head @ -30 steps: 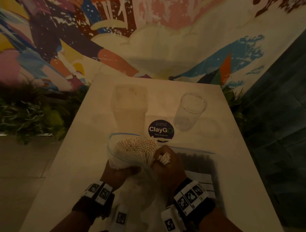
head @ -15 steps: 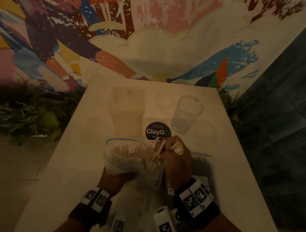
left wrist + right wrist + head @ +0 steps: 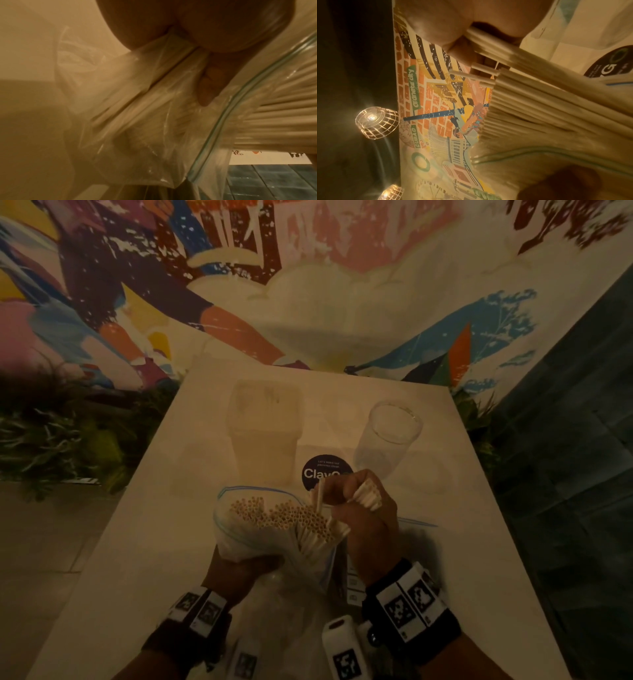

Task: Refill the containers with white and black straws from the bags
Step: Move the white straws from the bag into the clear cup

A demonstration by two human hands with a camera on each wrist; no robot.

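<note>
A clear zip bag (image 3: 236, 529) full of white straws (image 3: 281, 513) stands near the table's front edge. My left hand (image 3: 239, 568) grips the bag around its middle; its fingers (image 3: 205, 86) press the plastic (image 3: 137, 108) in the left wrist view. My right hand (image 3: 363, 515) holds a bundle of white straws (image 3: 368, 498) drawn partly out of the bag's mouth; in the right wrist view the same straws (image 3: 489, 44) run through the curled fingers. Behind stand a square frosted container (image 3: 265, 419) and a round clear cup (image 3: 390, 436). A second bag holding black straws (image 3: 339, 559) lies under my right wrist, mostly hidden.
The white table (image 3: 147, 542) carries a round dark "ClayGo" sticker (image 3: 323, 470) between the containers and the bag. Green plants (image 3: 51, 436) line the left side, a painted mural wall (image 3: 308, 285) stands behind, and dark floor tiles (image 3: 565, 474) lie to the right.
My right hand has lifted up and away from me with its bundle of white straws, drawing them further out of the bag. The left hand keeps its grip on the bag.
</note>
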